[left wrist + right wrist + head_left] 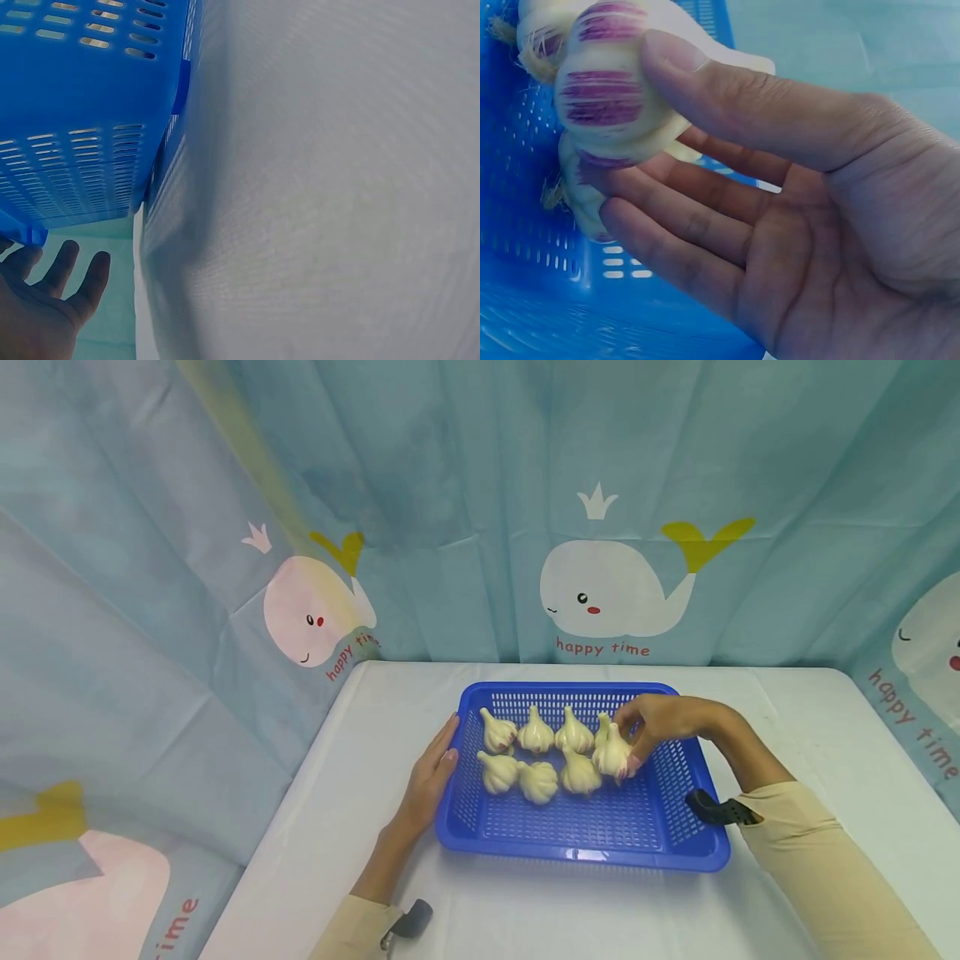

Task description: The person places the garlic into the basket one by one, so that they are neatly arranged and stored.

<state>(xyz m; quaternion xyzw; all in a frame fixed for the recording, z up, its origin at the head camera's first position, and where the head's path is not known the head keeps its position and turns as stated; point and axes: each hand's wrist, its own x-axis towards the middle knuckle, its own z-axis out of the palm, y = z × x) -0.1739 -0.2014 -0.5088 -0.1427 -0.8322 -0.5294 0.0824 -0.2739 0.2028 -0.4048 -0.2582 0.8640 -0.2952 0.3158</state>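
A blue plastic basket (570, 857) holds several pale garlic bulbs (536, 732), lying in two rows with their stems mostly up. My right hand (660, 718) pinches a garlic bulb (613, 755) between thumb and fingers at the right end of the front row. In the right wrist view, purple streaks show on that bulb (604, 97), and other bulbs (577, 187) sit just behind it. Against the basket's left rim rests my left hand (430, 777), its fingers fairly straight. The left wrist view catches this hand (45, 300) beside the basket wall (82, 165).
The basket stands on a table with a white cover (375, 727). Behind and to the left hangs a blue-green curtain (465, 568) printed with whales. Dark straps with cameras circle both wrists, the right one (720, 810) above the basket's right rim.
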